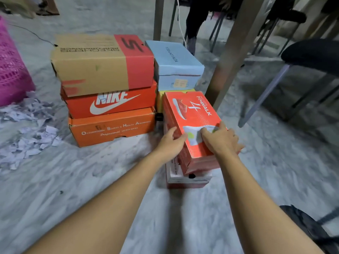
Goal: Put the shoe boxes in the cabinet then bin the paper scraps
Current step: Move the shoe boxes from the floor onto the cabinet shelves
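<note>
Fingers of the left hand [171,139] and right hand [221,139] curl over edges of the red box [192,110]; a lopsided lift could tip it off the white box [189,179] beneath.

Table leg [233,57] just beside boxes [190,114]

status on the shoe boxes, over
Left hand and right hand hold red box, top of right stack. Other boxes stacked alongside. Paper scraps unbinned, left. Table leg close behind.
</note>
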`<state>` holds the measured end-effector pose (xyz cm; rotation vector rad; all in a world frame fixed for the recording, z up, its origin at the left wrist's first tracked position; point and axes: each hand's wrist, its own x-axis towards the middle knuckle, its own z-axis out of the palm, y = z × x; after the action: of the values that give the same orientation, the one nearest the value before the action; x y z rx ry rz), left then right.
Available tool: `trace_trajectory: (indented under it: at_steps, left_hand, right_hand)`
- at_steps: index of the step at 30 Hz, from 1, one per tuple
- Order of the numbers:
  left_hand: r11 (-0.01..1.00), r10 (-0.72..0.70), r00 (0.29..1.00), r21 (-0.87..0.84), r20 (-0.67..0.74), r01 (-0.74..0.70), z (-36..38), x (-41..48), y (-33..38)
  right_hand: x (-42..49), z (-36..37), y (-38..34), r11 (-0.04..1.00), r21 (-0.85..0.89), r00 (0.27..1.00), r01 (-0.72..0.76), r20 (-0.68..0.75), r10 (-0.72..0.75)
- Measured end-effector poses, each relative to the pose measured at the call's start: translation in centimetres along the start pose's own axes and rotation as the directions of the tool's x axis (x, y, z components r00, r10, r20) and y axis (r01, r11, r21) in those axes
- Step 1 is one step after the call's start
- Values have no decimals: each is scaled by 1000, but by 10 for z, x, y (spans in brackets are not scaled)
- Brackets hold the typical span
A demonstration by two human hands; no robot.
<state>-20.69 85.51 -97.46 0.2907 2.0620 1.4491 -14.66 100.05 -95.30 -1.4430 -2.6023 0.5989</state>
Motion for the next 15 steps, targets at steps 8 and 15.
trace_trajectory:
  at_steps: [8,15]
  left_hand:
    - [995,-83,958,-72,-275,66,-20,3,-7]
    - [985,-135,990,-100,45,139,-40,-3,-20]
  right_hand:
    - [-4,-4,14,938,347,995,5,92,-39]
    - [-29,23,38,583,760,847,-286,485,-217]
